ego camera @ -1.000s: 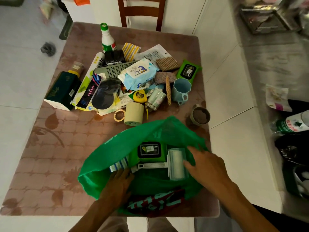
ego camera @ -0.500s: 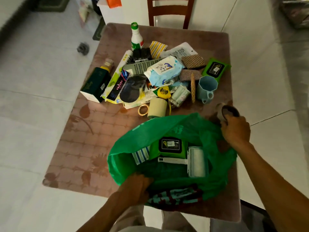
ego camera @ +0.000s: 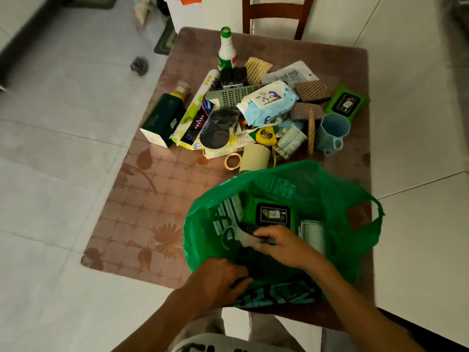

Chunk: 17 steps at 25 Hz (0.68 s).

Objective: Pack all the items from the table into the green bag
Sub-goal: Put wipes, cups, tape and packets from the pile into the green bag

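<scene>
The green bag (ego camera: 304,184) stands open at the near end of the table. My left hand (ego camera: 218,283) grips its near rim. My right hand (ego camera: 284,246) is inside the bag and holds a small round dark-lidded container (ego camera: 237,237) on its side. A green wipes pack (ego camera: 272,214), a striped packet (ego camera: 231,209) and a lint roller (ego camera: 313,233) lie in the bag. A pile beyond the bag includes a baby wipes pack (ego camera: 266,102), a blue mug (ego camera: 331,133), a tape roll (ego camera: 255,157), a tape measure (ego camera: 265,135) and a dark green box (ego camera: 163,120).
The brown patterned table (ego camera: 157,199) has bare surface left of the bag. A green-capped bottle (ego camera: 227,54) stands at the far side of the pile, and a second green wipes pack (ego camera: 346,104) lies near the right edge. A wooden chair (ego camera: 276,13) is behind the table.
My right hand left the bag, took the round container from the table's right side and brought it down into the bag. My left hand stayed on the rim.
</scene>
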Each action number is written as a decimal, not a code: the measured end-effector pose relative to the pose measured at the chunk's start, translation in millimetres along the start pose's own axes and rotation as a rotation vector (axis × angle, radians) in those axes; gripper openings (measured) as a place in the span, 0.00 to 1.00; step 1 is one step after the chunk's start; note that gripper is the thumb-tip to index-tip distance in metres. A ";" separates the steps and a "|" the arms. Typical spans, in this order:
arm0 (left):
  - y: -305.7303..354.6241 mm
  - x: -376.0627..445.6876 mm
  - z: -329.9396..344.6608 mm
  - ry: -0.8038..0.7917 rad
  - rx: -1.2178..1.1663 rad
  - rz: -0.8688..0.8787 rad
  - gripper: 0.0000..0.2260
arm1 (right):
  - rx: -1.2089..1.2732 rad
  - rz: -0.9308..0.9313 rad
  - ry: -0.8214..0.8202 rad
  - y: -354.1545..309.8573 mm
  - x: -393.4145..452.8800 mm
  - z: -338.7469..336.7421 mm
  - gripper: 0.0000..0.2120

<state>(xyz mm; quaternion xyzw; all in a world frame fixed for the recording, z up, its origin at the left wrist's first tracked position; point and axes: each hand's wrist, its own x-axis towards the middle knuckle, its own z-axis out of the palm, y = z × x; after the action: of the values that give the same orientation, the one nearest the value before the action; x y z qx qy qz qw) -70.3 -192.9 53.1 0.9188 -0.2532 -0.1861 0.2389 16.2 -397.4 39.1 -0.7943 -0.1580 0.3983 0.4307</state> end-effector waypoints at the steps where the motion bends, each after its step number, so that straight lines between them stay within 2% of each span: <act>1: 2.1 -3.9 -2.5 0.024 -0.005 0.005 0.16 | 0.001 0.001 -0.059 4.4 17.4 10.1 0.06; 5: -5.1 -8.5 -15.0 0.180 -0.035 -0.043 0.10 | 0.022 0.058 -0.169 6.8 49.6 36.6 0.09; 7: -13.1 -3.9 -18.6 0.353 0.012 -0.054 0.04 | 0.018 0.057 -0.102 2.4 46.6 39.9 0.09; 10: -31.5 9.8 -31.8 0.564 0.104 -0.159 0.12 | 0.013 0.054 0.148 -20.0 35.5 20.9 0.06; 12: -46.9 21.2 -43.5 0.523 0.213 -0.262 0.13 | 0.019 0.007 0.460 -42.4 38.9 -9.0 0.06; 14: -62.6 33.0 -50.0 0.390 0.285 -0.325 0.15 | -0.103 -0.001 0.740 -61.8 61.4 -45.6 0.06; 15: -67.3 37.3 -51.9 0.346 0.301 -0.337 0.16 | -0.200 0.012 0.798 -66.7 78.5 -61.5 0.08; 17: -71.9 41.5 -54.2 0.314 0.315 -0.333 0.17 | -0.382 0.065 0.710 -68.1 115.7 -81.3 0.15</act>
<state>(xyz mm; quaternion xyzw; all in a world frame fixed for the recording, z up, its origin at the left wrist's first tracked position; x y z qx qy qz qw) 15.2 -142.7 49.8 0.9912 -0.0841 -0.0364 0.0958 158.2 -334.6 62.2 -0.9528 -0.0453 0.0762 0.2902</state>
